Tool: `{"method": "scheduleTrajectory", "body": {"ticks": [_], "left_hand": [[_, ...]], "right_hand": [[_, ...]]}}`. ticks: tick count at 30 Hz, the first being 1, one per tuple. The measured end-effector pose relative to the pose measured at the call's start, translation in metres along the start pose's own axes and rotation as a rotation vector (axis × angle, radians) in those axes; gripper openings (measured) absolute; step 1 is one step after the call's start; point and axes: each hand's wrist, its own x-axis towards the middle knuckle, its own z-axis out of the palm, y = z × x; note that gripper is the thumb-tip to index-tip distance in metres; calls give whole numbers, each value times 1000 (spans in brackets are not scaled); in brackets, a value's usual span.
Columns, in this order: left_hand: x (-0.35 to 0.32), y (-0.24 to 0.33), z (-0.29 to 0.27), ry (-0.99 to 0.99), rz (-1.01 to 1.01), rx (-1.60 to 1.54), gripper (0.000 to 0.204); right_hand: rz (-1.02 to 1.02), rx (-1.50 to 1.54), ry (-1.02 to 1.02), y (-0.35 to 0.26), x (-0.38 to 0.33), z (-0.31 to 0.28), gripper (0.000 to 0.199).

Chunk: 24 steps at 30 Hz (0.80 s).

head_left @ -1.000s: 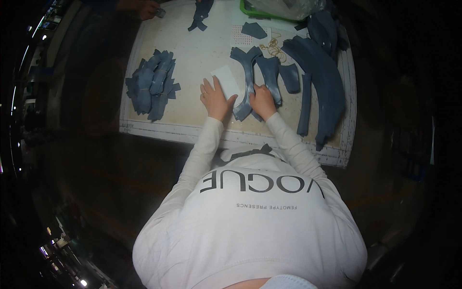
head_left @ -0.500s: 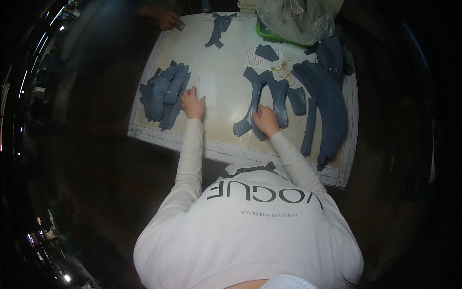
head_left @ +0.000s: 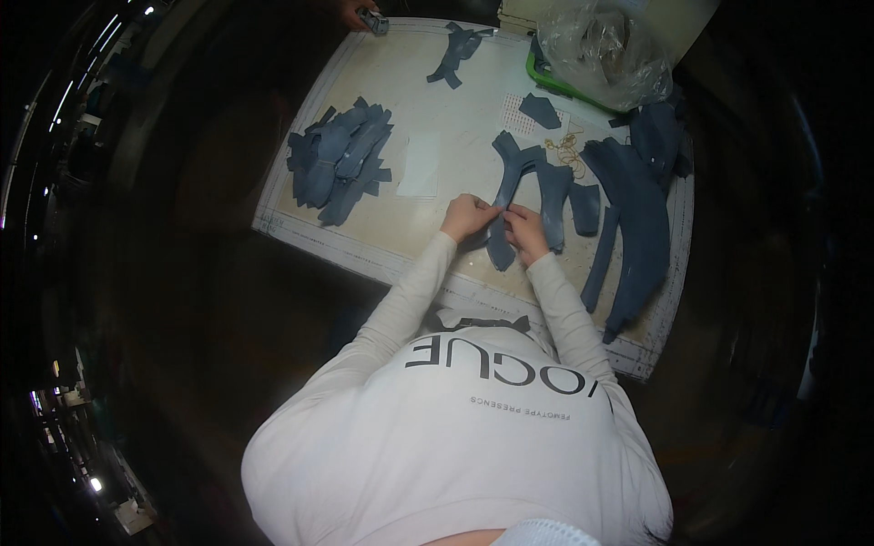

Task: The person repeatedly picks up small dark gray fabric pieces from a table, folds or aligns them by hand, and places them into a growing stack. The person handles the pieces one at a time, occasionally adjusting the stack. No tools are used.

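My left hand and my right hand meet over a curved blue fabric piece lying on the pale cutting mat. Both hands pinch that piece near its lower end, fingers closed on it. A second similar blue piece lies just right of it. A heap of several blue fabric pieces sits to the left of my left hand, well apart from it.
Long curved blue strips lie along the mat's right side. A small blue scrap, a crossed blue piece and a clear plastic bag are at the far end. Another person's hand holds something at the far edge.
My left hand has come back from the heap at the left to the curved blue piece, joining my right hand on it. The view has shifted.
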Motion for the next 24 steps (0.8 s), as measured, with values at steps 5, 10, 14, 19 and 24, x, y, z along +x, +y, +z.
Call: {"method": "scheduleTrajectory", "body": {"ticks": [5, 10, 14, 19, 24], "left_hand": [[5, -6, -10, 35, -2, -19, 45], [13, -16, -10, 18, -38, -32, 46], [25, -19, -17, -154, -57, -65, 45], [15, -13, -11, -18, 53, 130, 42], [3, -20, -19, -83, -43, 45, 45]], "right_hand": [[69, 43, -44, -8, -5, 9, 37], [93, 74, -48, -7, -4, 11, 29], [147, 110, -95, -10, -5, 7, 26], [171, 141, -116, -14, -7, 10, 22], [195, 126, -169, -7, -14, 14, 19]]}}
